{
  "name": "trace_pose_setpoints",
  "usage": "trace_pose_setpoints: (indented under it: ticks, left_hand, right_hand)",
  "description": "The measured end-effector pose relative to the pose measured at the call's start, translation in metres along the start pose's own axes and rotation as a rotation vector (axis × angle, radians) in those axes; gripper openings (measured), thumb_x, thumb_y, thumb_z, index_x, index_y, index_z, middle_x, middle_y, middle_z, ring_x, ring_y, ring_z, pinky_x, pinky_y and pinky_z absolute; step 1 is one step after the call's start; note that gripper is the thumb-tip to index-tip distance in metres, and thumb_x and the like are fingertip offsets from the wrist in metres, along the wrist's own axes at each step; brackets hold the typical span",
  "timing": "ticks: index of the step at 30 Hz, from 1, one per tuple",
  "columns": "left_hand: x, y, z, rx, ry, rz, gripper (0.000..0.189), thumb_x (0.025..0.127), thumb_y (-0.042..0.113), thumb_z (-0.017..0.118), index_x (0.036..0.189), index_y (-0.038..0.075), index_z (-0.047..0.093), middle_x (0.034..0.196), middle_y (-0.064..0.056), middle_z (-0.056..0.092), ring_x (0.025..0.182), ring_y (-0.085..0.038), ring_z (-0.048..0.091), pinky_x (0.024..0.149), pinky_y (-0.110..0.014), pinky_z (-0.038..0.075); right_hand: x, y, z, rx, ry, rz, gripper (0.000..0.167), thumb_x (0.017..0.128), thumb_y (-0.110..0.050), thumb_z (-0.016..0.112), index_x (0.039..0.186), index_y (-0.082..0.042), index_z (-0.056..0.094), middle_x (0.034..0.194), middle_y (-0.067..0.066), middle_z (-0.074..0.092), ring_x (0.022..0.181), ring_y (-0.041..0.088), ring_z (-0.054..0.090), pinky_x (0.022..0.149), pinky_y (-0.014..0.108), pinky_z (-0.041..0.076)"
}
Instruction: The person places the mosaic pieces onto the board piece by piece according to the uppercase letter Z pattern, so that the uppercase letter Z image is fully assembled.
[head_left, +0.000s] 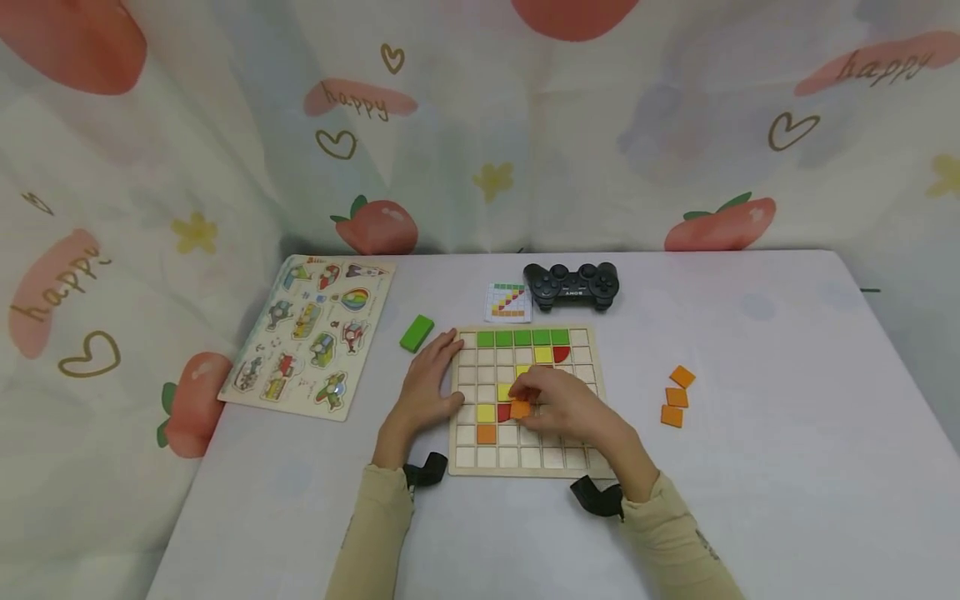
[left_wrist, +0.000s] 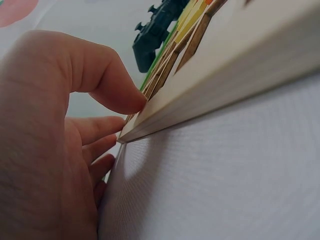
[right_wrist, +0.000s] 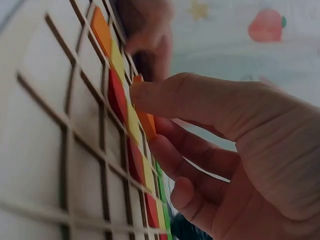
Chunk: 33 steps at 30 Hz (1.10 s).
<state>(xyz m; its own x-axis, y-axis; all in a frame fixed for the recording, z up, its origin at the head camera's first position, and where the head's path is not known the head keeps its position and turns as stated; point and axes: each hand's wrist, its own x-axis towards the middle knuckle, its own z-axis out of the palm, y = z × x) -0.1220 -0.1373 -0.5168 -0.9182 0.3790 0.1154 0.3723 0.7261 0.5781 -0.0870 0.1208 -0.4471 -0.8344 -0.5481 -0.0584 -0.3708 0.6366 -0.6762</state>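
Observation:
A wooden grid board (head_left: 517, 472) lies flat before me. Along its left side rests my left hand (head_left: 422, 390), fingers extended and thumb (left_wrist: 125, 100) touching the frame. My right hand (head_left: 570, 404) pinches an orange square tile (head_left: 519, 409) between thumb and fingers, over the middle of the grid. Green tiles (head_left: 522, 337) fill much of the top row. Yellow tiles (head_left: 486, 413) and red quarter-round tiles (head_left: 561, 354) run diagonally below, partly hidden by the right hand. One orange tile (head_left: 486, 434) sits in a cell at lower left.
Three loose orange tiles (head_left: 677, 397) lie right of the board. A green block (head_left: 417, 333) is at its upper left. Behind stand a small pattern card (head_left: 508, 302) and a black game controller (head_left: 572, 286). A picture puzzle board (head_left: 307, 337) lies far left.

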Motion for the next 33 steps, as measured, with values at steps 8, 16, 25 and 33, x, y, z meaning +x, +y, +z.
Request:
trace_pose_setpoints:
  ticks: [8,16,25,33]
  left_hand:
    - [0.001,-0.002,0.001,0.011,-0.002,0.009,0.083,0.069,0.026,0.059,0.149,0.009,0.042,0.16,-0.004,0.028,0.148,-0.022,0.02,0.118,-0.047,0.02]
    - [0.0,-0.001,0.0,0.021,-0.013,0.006,0.084,0.069,0.026,0.059,0.149,0.009,0.041,0.161,-0.004,0.027,0.149,-0.022,0.02,0.119,-0.046,0.019]
    - [0.0,0.0,0.0,0.022,-0.017,-0.004,0.085,0.068,0.026,0.059,0.149,0.008,0.041,0.161,-0.005,0.027,0.149,-0.023,0.02,0.119,-0.046,0.019]
    - [0.0,0.003,-0.001,0.001,-0.006,-0.01,0.085,0.068,0.024,0.059,0.149,0.008,0.042,0.16,-0.005,0.028,0.148,-0.023,0.021,0.119,-0.046,0.019]
  right_hand:
    - [0.005,-0.011,0.015,-0.029,-0.126,-0.024,0.029,0.072,-0.006,0.081,0.098,-0.011,0.071,0.09,-0.004,0.065,0.078,0.014,0.054,0.072,0.029,0.049]
    - [0.008,-0.013,0.021,-0.039,-0.106,-0.069,0.025,0.073,-0.01,0.084,0.09,-0.013,0.067,0.084,-0.006,0.062,0.076,0.012,0.055,0.07,0.027,0.05]
    - [0.001,0.003,-0.003,-0.031,0.017,0.07,0.02,0.08,-0.013,0.079,0.096,-0.01,0.07,0.087,-0.002,0.065,0.08,0.015,0.058,0.074,0.032,0.051]
    - [-0.027,0.051,-0.052,-0.032,0.184,0.25,0.029,0.085,-0.014,0.074,0.109,-0.001,0.067,0.099,0.01,0.067,0.091,0.027,0.062,0.079,0.044,0.051]
